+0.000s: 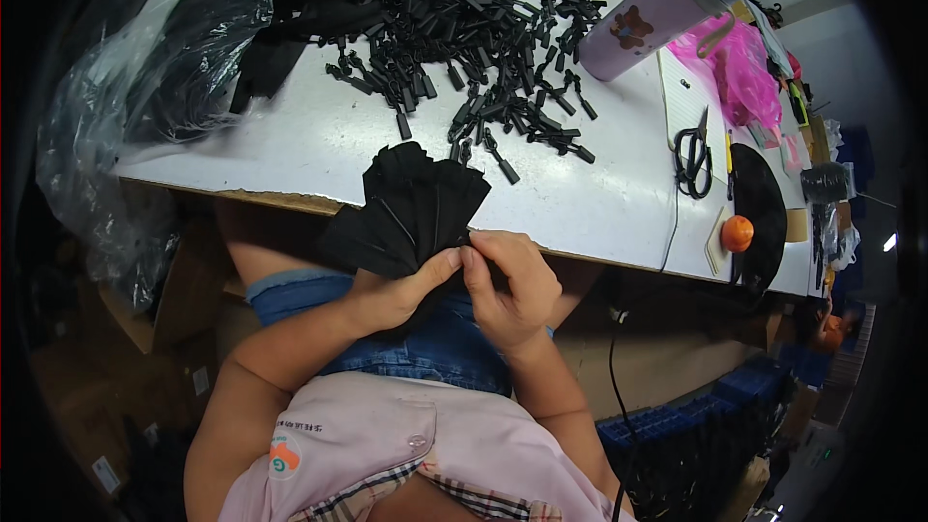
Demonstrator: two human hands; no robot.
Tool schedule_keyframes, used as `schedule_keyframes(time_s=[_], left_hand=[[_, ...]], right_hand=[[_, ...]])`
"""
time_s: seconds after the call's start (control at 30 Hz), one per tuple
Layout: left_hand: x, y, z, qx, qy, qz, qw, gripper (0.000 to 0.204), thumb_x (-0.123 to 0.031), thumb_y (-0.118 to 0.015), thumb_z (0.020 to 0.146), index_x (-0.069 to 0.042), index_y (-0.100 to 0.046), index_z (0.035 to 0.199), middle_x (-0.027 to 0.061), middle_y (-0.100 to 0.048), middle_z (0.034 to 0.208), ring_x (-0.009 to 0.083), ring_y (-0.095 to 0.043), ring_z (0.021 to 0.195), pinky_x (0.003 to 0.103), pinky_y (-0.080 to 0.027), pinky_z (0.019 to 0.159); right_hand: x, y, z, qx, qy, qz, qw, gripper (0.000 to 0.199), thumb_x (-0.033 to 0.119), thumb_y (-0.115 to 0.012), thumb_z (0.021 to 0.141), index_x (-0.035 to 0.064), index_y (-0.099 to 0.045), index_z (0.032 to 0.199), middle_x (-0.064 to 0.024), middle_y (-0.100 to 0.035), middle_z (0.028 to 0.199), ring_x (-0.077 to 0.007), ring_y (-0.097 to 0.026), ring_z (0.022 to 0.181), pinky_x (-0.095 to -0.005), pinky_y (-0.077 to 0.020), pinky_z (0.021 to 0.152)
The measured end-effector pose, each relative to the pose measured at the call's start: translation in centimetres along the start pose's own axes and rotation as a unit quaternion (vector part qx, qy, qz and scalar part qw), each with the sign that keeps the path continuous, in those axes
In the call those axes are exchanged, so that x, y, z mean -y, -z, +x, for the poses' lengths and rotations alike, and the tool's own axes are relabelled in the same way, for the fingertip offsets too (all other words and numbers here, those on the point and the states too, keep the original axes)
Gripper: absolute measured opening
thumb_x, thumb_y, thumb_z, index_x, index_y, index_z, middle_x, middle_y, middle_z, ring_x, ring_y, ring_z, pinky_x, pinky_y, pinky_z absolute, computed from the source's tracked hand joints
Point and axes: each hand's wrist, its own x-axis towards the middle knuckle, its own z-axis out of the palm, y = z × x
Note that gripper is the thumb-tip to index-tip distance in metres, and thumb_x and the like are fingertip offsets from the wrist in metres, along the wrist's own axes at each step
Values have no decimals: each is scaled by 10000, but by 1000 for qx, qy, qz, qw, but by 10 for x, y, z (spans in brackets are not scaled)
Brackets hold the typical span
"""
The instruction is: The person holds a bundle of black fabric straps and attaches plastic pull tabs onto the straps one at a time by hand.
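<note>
My left hand (396, 298) is closed round the gathered end of a bundle of black fabric strips (416, 208), which fans out over the table's front edge. Thumb and forefinger of my right hand (512, 290) pinch close beside my left thumb, at the bundle's right end. Something small and dark shows at those fingertips, too little of it to name. Beyond the bundle lies a loose heap of black zipper sliders with long pull tabs (464, 29); several are scattered toward me.
On the white table (599, 203) stand a lilac bottle (643, 24) and an orange round object (738, 233). Black scissors (693, 157) lie on a paper pad, near a pink plastic bag (739, 72). Clear plastic (184, 68) drapes over the left edge. A black cable (614, 367) hangs at right.
</note>
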Motion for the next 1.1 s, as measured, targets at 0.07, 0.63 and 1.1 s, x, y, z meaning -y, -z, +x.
schedule_keyframes(time_s=[0.07, 0.63, 1.1], left_hand=[[0, 0, 0, 2, 13, -16, 1000, 191, -141, -526, 811, -15, -532, 955, 65, -542, 890, 148, -513, 800, 259, -418, 690], [-1, 0, 1, 3, 10, 11, 1000, 252, -126, -518, 806, -2, -501, 1024, 81, -526, 940, 161, -497, 867, 270, -400, 757], [-1, 4, 1, 20, 5, 9, 1000, 217, -99, -498, 816, -8, -509, 1013, 67, -529, 954, 129, -500, 854, 250, -403, 761]], right_hand=[[1, 4, -2, 15, -60, 50, 997, 175, -55, -611, 658, -20, -564, 823, -121, -585, 733, -222, -575, 640, -264, -455, 578], [1, 0, 2, 14, 24, -13, 1000, 188, -76, -573, 663, -19, -558, 842, -134, -596, 781, -246, -592, 691, -292, -472, 616], [-5, 3, 2, 43, -12, 56, 997, 193, -72, -590, 658, -29, -547, 841, -149, -588, 809, -242, -586, 692, -282, -472, 654]])
